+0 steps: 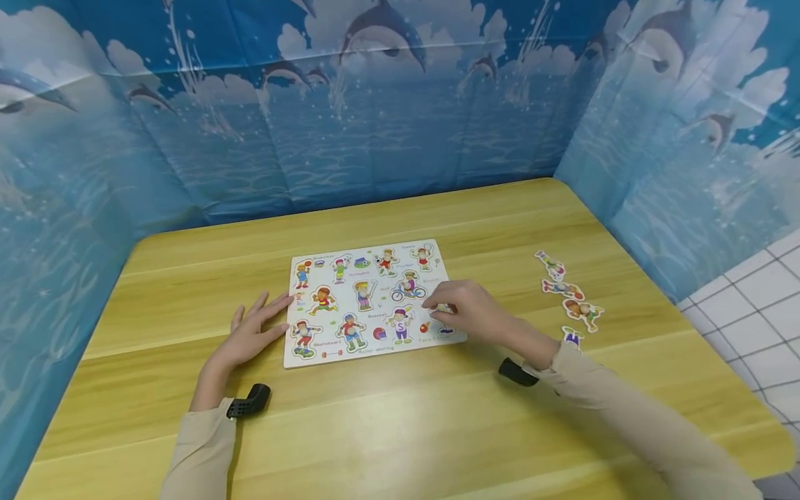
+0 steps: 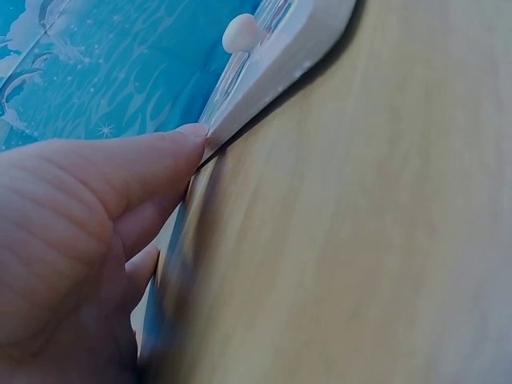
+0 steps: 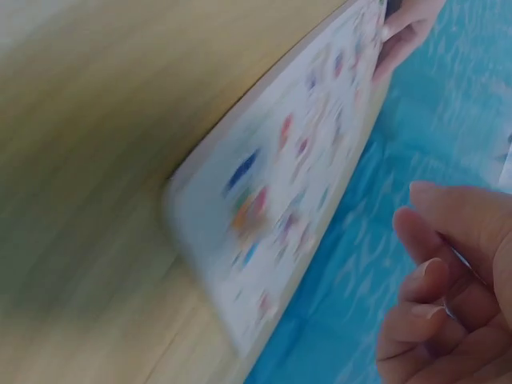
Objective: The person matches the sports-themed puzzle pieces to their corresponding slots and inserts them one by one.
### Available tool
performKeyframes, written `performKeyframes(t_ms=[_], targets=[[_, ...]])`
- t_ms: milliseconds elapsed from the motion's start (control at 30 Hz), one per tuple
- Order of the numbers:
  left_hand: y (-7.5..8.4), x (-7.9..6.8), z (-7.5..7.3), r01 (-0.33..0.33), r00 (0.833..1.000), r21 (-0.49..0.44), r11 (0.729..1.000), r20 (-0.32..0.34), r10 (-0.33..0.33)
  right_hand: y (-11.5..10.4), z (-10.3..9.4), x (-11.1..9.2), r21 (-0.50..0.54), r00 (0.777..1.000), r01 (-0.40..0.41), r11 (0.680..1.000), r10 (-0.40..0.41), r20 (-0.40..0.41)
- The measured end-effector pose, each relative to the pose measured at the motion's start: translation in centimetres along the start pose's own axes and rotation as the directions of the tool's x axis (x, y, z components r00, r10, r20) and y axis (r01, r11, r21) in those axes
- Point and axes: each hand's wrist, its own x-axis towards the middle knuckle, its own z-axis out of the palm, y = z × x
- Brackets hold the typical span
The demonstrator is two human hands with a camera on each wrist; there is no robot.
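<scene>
A white puzzle board (image 1: 346,292) with pictures of children at sports lies on the table. Several figure pieces sit in it, some showing pale knobs; one white knob (image 2: 242,34) stands up near the board's corner in the left wrist view. My left hand (image 1: 250,333) rests by the board's left edge, thumb and fingertips touching it, fingers fairly straight. Over the lower right part of the board is my right hand (image 1: 471,309), partly covering a figure (image 1: 445,329) there. In the right wrist view its fingers (image 3: 416,324) are loosely bent, with nothing visible between thumb and forefinger.
To the board's right lie loose figure pieces in a rough column: a top one (image 1: 550,265), another (image 1: 563,289), a third (image 1: 584,312) and a purple-and-white one (image 1: 571,337) partly behind the right sleeve. A dolphin-print curtain (image 1: 400,139) hangs behind the wooden table (image 1: 375,430).
</scene>
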Motion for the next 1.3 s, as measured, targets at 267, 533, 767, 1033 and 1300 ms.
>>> performKeyframes(t_ms=[267, 533, 767, 1033, 1300], targets=[[-0.1, 0.1, 0.0, 0.001, 1.0, -0.007, 1.0, 0.002, -0.001, 3.3, -2.5, -3.9, -0.023, 0.998, -0.058, 0.998, 0.058, 0.014], [-0.4, 0.1, 0.2, -0.004, 1.0, -0.009, 1.0, -0.008, 0.004, 5.5, -4.8, -7.9, -0.092, 0.996, -0.067, 0.993, 0.062, -0.06], [-0.4, 0.2, 0.2, -0.005, 1.0, -0.004, 1.0, -0.006, 0.005, 8.5, -6.5, -11.4, -0.062, 0.995, -0.016, 0.998, 0.01, -0.095], [-0.1, 0.2, 0.1, -0.007, 1.0, -0.009, 1.0, -0.007, 0.007, 10.8, -7.7, -14.4, 0.035, 0.99, -0.132, 0.991, 0.13, 0.055], [0.0, 0.1, 0.1, 0.003, 1.0, -0.006, 1.0, -0.001, -0.003, 11.5, -8.0, -15.7, 0.089, 0.988, -0.084, 0.993, 0.071, 0.135]])
